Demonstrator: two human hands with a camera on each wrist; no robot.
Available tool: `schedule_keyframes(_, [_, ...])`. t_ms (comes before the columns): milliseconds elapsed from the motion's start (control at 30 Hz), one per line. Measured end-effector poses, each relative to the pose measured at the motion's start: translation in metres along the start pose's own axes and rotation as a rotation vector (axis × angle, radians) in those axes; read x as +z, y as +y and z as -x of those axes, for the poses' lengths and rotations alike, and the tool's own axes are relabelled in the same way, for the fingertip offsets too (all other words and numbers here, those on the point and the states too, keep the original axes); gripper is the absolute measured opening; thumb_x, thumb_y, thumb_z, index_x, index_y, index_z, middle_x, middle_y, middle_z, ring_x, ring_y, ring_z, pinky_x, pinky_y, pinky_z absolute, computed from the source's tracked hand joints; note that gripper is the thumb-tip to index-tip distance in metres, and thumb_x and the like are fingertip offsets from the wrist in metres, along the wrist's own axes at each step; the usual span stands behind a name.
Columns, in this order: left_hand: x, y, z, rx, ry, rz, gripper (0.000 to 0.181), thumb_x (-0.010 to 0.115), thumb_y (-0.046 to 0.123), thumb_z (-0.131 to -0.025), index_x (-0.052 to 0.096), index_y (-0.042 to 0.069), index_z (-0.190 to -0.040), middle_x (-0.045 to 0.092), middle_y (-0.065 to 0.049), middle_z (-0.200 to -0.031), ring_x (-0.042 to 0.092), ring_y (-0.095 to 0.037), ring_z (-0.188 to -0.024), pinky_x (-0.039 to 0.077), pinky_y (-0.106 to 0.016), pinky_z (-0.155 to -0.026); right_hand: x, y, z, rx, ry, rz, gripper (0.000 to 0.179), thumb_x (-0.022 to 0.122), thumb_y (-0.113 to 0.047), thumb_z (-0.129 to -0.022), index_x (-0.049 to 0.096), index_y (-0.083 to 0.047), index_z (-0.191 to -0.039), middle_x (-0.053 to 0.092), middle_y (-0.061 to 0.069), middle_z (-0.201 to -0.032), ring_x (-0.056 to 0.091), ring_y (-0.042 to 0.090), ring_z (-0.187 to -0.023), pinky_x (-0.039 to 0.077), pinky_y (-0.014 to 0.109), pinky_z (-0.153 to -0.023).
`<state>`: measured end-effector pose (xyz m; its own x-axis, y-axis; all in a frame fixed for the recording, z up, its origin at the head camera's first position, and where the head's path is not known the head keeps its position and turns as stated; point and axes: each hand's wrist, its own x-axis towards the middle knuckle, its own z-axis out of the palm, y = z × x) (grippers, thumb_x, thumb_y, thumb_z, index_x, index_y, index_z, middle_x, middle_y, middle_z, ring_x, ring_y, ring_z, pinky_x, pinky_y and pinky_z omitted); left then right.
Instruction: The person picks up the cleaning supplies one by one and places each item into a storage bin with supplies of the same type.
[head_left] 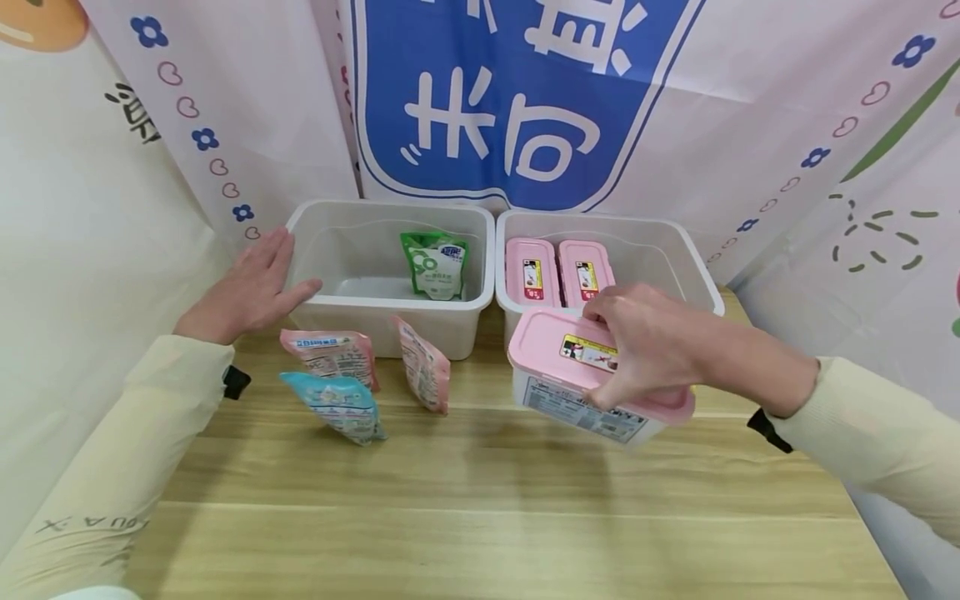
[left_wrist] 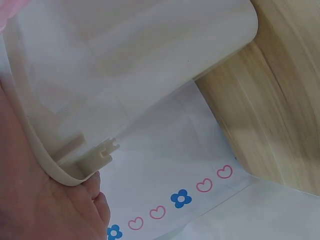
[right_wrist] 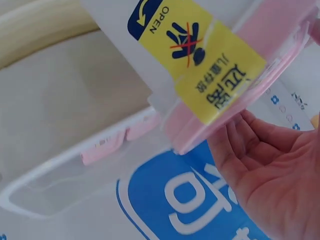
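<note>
My right hand (head_left: 648,337) grips a white plastic tub with a pink lid (head_left: 555,346) from above, thumb on the near long side. The tub tilts over the table in front of the right bin (head_left: 648,258). A yellow label (right_wrist: 200,55) reading OPEN shows on its end. Two more pink-lidded tubs (head_left: 532,271) stand side by side in that bin. Fingers extended and thumb spread, my left hand (head_left: 247,287) rests on the left rim of the left bin (head_left: 382,329). Inside that bin, a green and white pouch (head_left: 438,267) leans to the right.
In front of the left bin stand two pink pouches (head_left: 330,358) and a blue pouch (head_left: 341,408). The bins sit side by side at the back of a wooden table (head_left: 480,517). Behind them hangs a printed curtain (head_left: 480,100), and sheets cover both sides.
</note>
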<state>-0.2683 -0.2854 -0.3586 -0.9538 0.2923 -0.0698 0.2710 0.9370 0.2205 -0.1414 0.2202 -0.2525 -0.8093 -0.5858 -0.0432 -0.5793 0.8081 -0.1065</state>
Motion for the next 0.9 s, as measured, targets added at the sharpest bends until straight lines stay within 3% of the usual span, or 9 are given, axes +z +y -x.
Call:
schedule_keyframes(200, [-0.001,0.000,0.000,0.004,0.004,0.006,0.098,0.034,0.063,-0.107,-0.012,-0.001,-0.166,-0.017,-0.024,-0.175,-0.007,-0.048,-0.164,0.000,-0.067,-0.132,-0.025,0.002,-0.002,0.029,-0.021,0.007,0.058,0.090,-0.049,-0.065,0.068,-0.011,-0.103,0.063,-0.002,-0.079,0.058,0.010,-0.063,0.046,0.023,-0.053])
schedule_keyframes(467, [-0.002,-0.001,0.002,0.002,0.001,0.016,0.098,0.033,0.063,-0.107,-0.012,-0.001,-0.166,-0.018,-0.024,-0.175,-0.008,-0.048,-0.164,0.000,-0.067,-0.132,-0.046,0.011,-0.009,0.037,0.012,0.043,0.060,0.092,-0.053,-0.065,0.071,-0.012,-0.104,0.066,-0.002,-0.081,0.058,0.010,-0.066,0.043,0.023,-0.054])
schedule_keyframes(900, [0.000,0.000,0.002,0.009,0.009,0.015,0.099,0.034,0.064,-0.107,-0.012,0.000,-0.166,-0.015,-0.024,-0.175,-0.007,-0.048,-0.164,0.001,-0.067,-0.132,-0.073,0.030,-0.014,0.112,-0.018,0.004,0.065,0.092,-0.049,-0.072,0.072,-0.005,-0.115,0.076,0.005,-0.093,0.068,0.015,-0.073,0.057,0.026,-0.064])
